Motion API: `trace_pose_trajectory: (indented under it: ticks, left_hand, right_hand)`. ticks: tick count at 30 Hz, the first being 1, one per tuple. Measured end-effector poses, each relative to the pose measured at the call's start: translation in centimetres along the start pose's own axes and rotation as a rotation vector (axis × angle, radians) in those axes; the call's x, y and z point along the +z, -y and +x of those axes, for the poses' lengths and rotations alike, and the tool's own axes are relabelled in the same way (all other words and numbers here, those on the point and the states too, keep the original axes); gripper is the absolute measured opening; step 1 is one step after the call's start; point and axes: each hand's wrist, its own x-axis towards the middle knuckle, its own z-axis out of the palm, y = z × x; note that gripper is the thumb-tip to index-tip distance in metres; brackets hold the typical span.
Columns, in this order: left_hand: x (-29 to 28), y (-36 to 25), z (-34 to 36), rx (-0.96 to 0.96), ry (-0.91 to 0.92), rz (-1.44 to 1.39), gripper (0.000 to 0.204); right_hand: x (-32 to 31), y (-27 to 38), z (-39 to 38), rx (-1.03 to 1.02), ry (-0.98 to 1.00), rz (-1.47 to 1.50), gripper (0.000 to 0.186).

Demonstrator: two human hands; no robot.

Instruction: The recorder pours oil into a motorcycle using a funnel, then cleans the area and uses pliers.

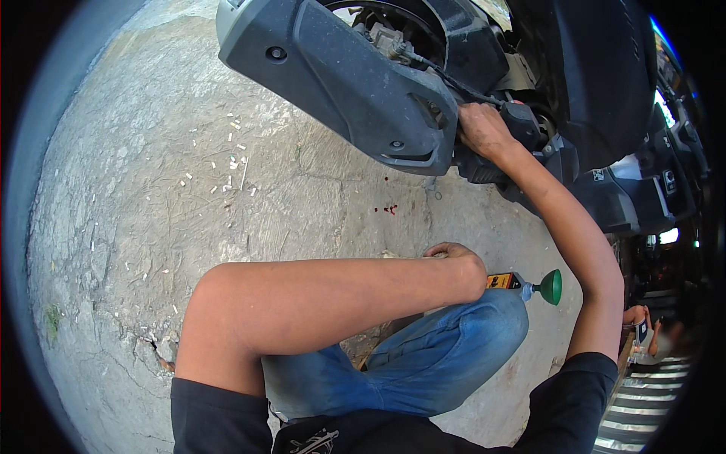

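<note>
A dark grey motor scooter [340, 83] fills the top and right. Beneath its bodywork, beside the engine parts, my right hand [484, 130] reaches in with its fingers curled. What those fingers grip is hidden behind the hand and the casing. My left forearm lies across in front of me, and my left hand [459, 266] bends inward above my knee. Its fingers are curled together, and anything inside them is out of sight. Close to that hand stands a dark bottle [504, 281] with a yellow label. Beside it, a green funnel [551, 287] sits on a pale bottle neck [527, 291].
Rough concrete ground [302, 219] spreads beneath, with scattered white butts [233, 163] to the left. Several dark red drops [389, 209] mark the floor below the scooter. Another person [643, 325] and more scooters [658, 189] are at the right.
</note>
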Motion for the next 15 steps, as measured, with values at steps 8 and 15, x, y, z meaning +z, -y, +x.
trace_pose_trajectory:
  ticks: [8,15]
  left_hand:
    - [0.0,0.0,-1.0,0.029,0.011,-0.003,0.040]
    - [0.3,-0.6,-0.6,0.027,0.017,-0.005,0.038]
  right_hand:
    - [-1.8,0.7,0.8,0.471,0.236,0.518,0.037]
    - [-0.7,-1.3,0.0,-0.040,0.112,0.124,0.031]
